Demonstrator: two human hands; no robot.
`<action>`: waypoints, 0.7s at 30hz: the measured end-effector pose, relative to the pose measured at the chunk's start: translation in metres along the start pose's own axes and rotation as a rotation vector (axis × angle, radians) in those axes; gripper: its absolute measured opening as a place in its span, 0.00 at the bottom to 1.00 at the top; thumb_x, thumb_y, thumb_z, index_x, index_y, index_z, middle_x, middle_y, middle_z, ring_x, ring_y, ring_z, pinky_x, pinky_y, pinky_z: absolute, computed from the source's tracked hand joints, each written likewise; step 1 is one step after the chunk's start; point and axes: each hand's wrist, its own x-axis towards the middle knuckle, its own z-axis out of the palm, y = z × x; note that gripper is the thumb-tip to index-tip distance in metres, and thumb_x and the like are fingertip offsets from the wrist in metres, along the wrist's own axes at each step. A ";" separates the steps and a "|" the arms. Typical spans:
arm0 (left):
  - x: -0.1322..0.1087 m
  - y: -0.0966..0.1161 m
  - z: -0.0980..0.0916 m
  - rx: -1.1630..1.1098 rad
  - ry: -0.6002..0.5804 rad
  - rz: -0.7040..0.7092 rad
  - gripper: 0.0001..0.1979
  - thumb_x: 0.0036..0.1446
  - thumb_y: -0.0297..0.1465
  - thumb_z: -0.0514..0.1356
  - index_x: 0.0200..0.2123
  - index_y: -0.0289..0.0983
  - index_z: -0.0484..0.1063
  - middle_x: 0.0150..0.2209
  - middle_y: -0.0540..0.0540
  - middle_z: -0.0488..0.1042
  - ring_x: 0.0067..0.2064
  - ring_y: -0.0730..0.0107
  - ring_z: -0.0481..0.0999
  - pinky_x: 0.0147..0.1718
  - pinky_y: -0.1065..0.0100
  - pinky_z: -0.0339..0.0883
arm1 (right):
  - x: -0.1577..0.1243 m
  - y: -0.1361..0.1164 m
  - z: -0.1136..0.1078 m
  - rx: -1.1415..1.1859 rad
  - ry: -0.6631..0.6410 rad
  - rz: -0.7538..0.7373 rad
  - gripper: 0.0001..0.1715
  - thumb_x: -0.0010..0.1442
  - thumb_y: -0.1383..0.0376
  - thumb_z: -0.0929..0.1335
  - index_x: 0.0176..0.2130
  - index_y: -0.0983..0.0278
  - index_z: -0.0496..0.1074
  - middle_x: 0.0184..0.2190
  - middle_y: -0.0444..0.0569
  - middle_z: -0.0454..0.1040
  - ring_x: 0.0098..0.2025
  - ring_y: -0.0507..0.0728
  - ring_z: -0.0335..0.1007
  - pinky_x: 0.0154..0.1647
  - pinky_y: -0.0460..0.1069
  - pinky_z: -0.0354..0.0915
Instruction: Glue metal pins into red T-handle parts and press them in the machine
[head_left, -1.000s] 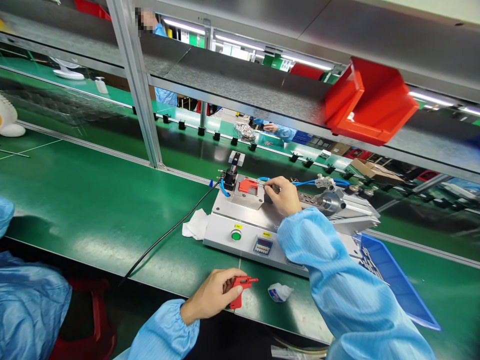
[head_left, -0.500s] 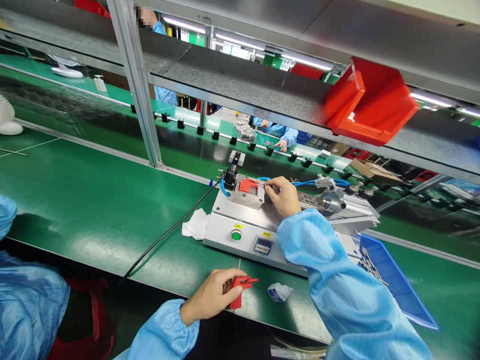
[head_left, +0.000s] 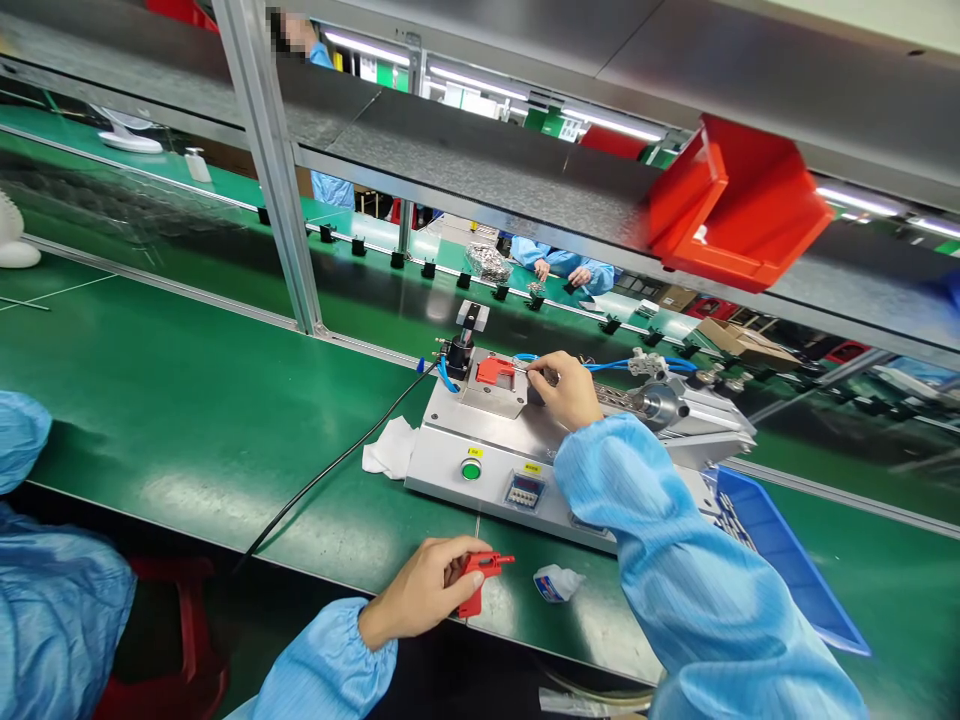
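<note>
My left hand (head_left: 421, 592) is closed around a red pistol-shaped plastic part (head_left: 472, 590), held over the bench's front edge with its thin nose pointing right. A second red plastic part (head_left: 493, 371) lies in the metal block (head_left: 495, 400) on top of a bench machine (head_left: 442, 455). At that block's right side, my right hand (head_left: 566, 392) pinches what looks like a thin metal rod (head_left: 521, 370), its tip close to the red part. My fingers cover the rest of the rod. A green button (head_left: 471, 469) and a small counter (head_left: 524, 491) sit on the machine's front.
A blue tray (head_left: 806, 575) with metal rods stands right of the machine. A small white bottle (head_left: 558, 583) and white cloth (head_left: 391, 450) lie on the bench. A black cable (head_left: 337, 465) crosses leftward. A red bin (head_left: 739, 215) hangs overhead. A co-worker's sleeve (head_left: 52, 610) is at left.
Both my hands stay almost where they were, each keeping its hold. Across the line, a co-worker's hands have shifted right. The sleeve at the left edge has moved slightly inward.
</note>
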 end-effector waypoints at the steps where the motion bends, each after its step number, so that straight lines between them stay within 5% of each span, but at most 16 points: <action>1: 0.000 0.000 0.000 -0.001 -0.001 -0.001 0.19 0.62 0.35 0.60 0.52 0.38 0.82 0.35 0.46 0.78 0.32 0.68 0.69 0.31 0.70 0.63 | 0.000 -0.001 0.000 -0.002 -0.005 0.004 0.09 0.62 0.64 0.67 0.35 0.59 0.79 0.37 0.51 0.78 0.41 0.62 0.71 0.49 0.58 0.68; 21: 0.001 -0.001 0.002 -0.017 0.006 -0.005 0.18 0.61 0.36 0.60 0.51 0.38 0.82 0.31 0.49 0.75 0.29 0.70 0.66 0.31 0.70 0.61 | 0.006 0.008 -0.008 0.024 0.040 -0.048 0.07 0.59 0.63 0.69 0.34 0.59 0.80 0.39 0.51 0.81 0.43 0.63 0.75 0.51 0.59 0.70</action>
